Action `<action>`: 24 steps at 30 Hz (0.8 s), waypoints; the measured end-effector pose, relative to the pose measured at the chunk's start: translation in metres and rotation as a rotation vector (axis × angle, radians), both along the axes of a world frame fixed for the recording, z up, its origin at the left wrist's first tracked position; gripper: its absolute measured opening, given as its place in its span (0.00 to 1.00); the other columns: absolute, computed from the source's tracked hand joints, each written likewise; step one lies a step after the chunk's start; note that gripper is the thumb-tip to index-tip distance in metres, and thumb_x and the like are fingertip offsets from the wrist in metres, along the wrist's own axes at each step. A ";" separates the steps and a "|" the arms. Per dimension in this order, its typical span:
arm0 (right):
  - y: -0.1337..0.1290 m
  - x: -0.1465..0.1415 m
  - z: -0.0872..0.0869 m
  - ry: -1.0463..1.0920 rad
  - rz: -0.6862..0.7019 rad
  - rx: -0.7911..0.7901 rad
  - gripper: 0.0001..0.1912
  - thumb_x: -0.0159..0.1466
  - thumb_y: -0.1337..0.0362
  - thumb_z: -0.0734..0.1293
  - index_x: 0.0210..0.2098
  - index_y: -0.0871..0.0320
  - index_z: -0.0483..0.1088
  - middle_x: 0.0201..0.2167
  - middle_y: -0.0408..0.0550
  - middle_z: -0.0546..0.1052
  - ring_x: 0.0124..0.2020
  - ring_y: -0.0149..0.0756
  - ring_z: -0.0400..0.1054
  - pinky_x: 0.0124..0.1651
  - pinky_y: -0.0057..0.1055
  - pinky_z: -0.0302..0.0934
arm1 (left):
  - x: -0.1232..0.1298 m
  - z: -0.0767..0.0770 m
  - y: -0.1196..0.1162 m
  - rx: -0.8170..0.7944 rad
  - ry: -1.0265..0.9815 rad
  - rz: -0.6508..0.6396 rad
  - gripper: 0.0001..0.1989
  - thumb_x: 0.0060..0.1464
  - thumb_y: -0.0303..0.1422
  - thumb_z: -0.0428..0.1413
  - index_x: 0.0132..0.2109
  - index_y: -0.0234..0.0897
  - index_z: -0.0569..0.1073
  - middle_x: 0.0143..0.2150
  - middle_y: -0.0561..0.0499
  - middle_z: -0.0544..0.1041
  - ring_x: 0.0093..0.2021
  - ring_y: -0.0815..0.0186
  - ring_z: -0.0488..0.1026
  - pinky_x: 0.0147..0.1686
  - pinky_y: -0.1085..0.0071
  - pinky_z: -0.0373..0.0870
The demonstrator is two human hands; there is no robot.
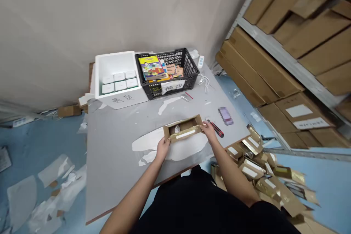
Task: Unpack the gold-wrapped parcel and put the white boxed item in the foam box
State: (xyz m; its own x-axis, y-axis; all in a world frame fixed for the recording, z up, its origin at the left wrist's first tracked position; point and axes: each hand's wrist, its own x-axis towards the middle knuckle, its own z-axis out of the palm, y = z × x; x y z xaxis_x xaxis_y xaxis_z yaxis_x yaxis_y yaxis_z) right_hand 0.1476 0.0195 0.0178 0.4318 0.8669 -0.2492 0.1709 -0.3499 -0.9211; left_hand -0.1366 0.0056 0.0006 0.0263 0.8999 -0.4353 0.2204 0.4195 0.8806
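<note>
Here come the left hand [163,150] and right hand [208,132], fingers [203,127] gripping both ends of an open brown gold-taped cardboard box [182,128] near the grey table's [115,161] front edge, with opened gold-lined cardboard packets [259,164] heaped on the blue floor [329,186]!

At the far end of the table [115,161], a white foam box [115,60] holds white packets beside a black plastic crate [190,75] of picture books [152,67]. Cardboard cartons [315,44] fill a metal shelf [285,64] on the right, above torn gold-lined mailers [263,179] heaped on the floor [323,186].
</note>
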 end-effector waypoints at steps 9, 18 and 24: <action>-0.087 0.015 -0.009 0.095 -0.110 0.095 0.14 0.57 0.52 0.64 0.34 0.56 0.68 0.35 0.47 0.76 0.39 0.40 0.70 0.47 0.39 0.63 | 0.031 0.036 -0.052 0.085 0.099 -0.001 0.20 0.51 0.46 0.52 0.42 0.35 0.74 0.45 0.46 0.78 0.50 0.53 0.73 0.52 0.62 0.66; -0.256 0.134 -0.018 0.189 -0.270 0.146 0.11 0.61 0.53 0.62 0.34 0.53 0.67 0.33 0.45 0.74 0.38 0.40 0.69 0.43 0.36 0.64 | 0.167 0.051 -0.142 0.104 0.154 -0.173 0.22 0.50 0.50 0.53 0.42 0.37 0.75 0.43 0.49 0.79 0.48 0.54 0.74 0.48 0.63 0.70; -0.379 0.236 -0.029 0.154 -0.603 0.088 0.14 0.60 0.50 0.62 0.34 0.53 0.67 0.29 0.45 0.73 0.35 0.41 0.68 0.39 0.36 0.64 | 0.319 0.038 -0.188 0.051 0.130 -0.483 0.26 0.46 0.56 0.55 0.37 0.36 0.75 0.37 0.48 0.79 0.44 0.53 0.75 0.44 0.62 0.72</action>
State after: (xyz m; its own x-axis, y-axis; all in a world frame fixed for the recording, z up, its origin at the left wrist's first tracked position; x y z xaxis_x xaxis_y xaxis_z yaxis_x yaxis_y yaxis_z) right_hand 0.3841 -0.3593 -0.0107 0.8162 0.5020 -0.2862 -0.1696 -0.2653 -0.9491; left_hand 0.1829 -0.1824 0.0390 0.3935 0.8187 -0.4181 0.4880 0.1993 0.8497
